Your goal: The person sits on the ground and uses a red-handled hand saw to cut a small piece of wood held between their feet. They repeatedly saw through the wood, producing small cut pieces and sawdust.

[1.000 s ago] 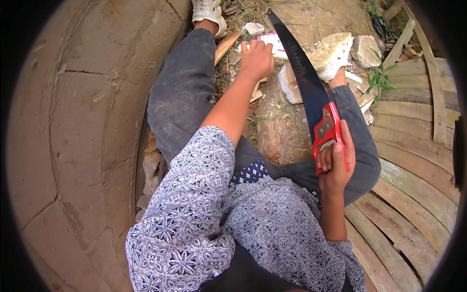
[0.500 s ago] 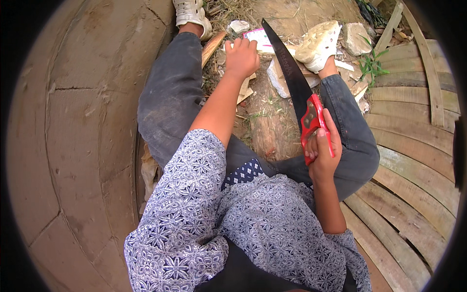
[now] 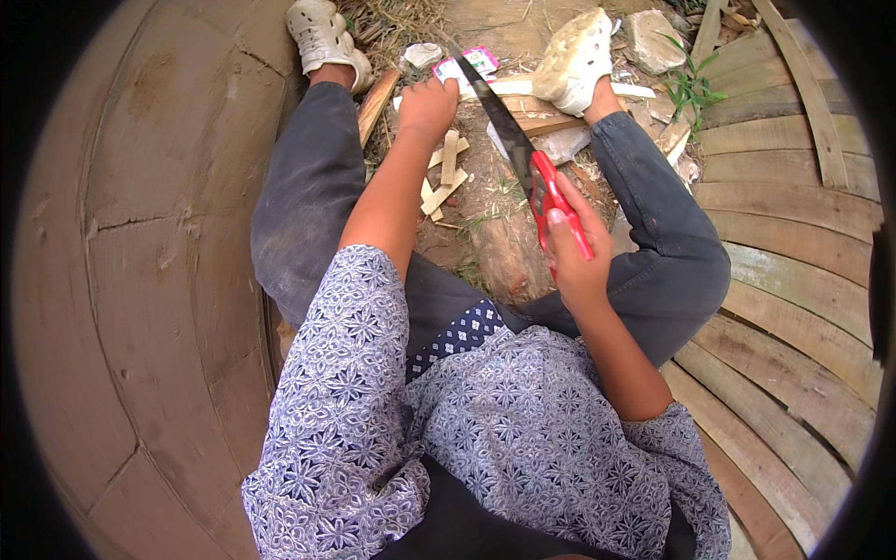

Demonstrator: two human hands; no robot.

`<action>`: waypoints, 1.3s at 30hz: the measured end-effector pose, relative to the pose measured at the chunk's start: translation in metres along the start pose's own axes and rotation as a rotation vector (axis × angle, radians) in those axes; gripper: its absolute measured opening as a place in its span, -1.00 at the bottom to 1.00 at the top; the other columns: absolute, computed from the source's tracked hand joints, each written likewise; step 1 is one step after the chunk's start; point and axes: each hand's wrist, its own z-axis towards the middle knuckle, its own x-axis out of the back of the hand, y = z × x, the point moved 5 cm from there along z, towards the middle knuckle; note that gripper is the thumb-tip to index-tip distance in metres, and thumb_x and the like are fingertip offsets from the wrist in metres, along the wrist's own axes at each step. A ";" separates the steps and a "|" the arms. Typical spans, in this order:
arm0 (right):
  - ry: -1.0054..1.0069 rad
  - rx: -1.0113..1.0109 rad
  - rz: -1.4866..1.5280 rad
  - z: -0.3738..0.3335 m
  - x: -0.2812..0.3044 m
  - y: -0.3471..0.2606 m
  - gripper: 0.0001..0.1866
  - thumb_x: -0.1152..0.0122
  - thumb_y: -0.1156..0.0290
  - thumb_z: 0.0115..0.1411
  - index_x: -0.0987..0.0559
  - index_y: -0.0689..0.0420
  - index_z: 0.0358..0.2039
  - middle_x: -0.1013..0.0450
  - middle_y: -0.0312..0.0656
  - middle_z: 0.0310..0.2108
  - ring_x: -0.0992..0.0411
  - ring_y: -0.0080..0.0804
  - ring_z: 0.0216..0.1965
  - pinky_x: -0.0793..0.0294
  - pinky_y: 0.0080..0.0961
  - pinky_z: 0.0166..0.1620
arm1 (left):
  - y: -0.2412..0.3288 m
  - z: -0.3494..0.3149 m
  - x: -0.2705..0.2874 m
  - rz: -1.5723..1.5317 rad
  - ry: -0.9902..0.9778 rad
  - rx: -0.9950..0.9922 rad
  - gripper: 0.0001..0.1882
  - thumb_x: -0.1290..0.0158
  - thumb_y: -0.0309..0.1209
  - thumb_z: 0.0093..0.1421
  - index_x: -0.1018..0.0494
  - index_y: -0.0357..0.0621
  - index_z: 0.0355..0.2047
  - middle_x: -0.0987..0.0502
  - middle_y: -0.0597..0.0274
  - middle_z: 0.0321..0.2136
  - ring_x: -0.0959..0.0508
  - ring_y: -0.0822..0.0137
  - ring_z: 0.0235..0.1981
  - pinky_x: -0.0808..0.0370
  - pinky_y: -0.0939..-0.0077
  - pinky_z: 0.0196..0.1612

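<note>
In my right hand (image 3: 581, 254) is a handsaw (image 3: 499, 117), my fingers closed round its red handle. Its dark blade slants up and left, its tip beyond a pale wooden strip (image 3: 511, 88), crossing over it just right of my left hand (image 3: 428, 108). Whether the teeth touch the wood I cannot tell. My left hand is closed over the strip near its left end, fingers mostly hidden from above. My right foot, in a cream clog (image 3: 571, 63), is on the strip farther right.
Short wood offcuts (image 3: 446, 177) lie below my left hand. A pink and white packet (image 3: 469, 65) is behind the blade. Stones (image 3: 653, 42) and a green plant (image 3: 691, 89) stand at the far right. Slatted boards (image 3: 784, 215) line the right side; a brown wall (image 3: 159, 233) the left.
My right hand has brought the saw leftward and up, so the blade now crosses the strip beside my left hand. The whole view has shifted slightly, uncovering more offcuts.
</note>
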 end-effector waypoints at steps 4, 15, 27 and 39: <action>-0.017 0.040 -0.060 0.013 -0.011 -0.009 -0.55 -0.14 0.48 0.34 -0.44 0.27 0.22 -0.50 -0.10 0.05 -0.45 -0.55 -0.05 -0.41 -0.60 0.02 | -0.003 0.002 -0.002 -0.041 -0.061 -0.021 -0.86 0.06 -0.36 0.30 -0.34 -0.13 -0.20 -0.55 0.04 -0.28 -0.63 0.02 -0.23 -0.54 0.09 -0.21; -0.073 0.074 -0.126 0.032 -0.016 -0.029 -0.57 -0.16 0.45 0.32 -0.47 0.26 0.19 -0.52 -0.07 0.05 -0.46 -0.51 0.01 -0.41 -0.55 0.08 | -0.012 0.011 -0.006 -0.213 -0.181 -0.096 -0.74 0.09 -0.30 0.31 -0.34 -0.27 -0.18 -0.61 -0.18 -0.29 -0.63 -0.16 -0.25 -0.55 -0.02 -0.21; -0.055 0.068 -0.187 -0.032 0.010 -0.056 -0.55 -0.13 0.52 0.31 -0.46 0.23 0.21 -0.55 -0.03 0.02 -0.50 -0.48 -0.02 -0.43 -0.54 0.04 | -0.003 0.003 0.010 -0.190 -0.155 -0.044 -0.83 0.07 -0.44 0.22 -0.37 -0.24 -0.21 -0.63 -0.11 -0.33 -0.66 -0.09 -0.30 -0.59 0.01 -0.26; -0.022 0.162 -0.239 0.055 -0.040 -0.014 -0.58 -0.16 0.47 0.28 -0.51 0.18 0.17 -0.58 0.05 -0.04 -0.55 -0.39 -0.06 -0.47 -0.49 -0.01 | 0.001 0.002 0.012 -0.156 -0.220 -0.011 -0.81 -0.02 -0.50 0.18 -0.38 -0.24 -0.19 -0.62 -0.06 -0.27 -0.67 -0.01 -0.24 -0.61 0.13 -0.23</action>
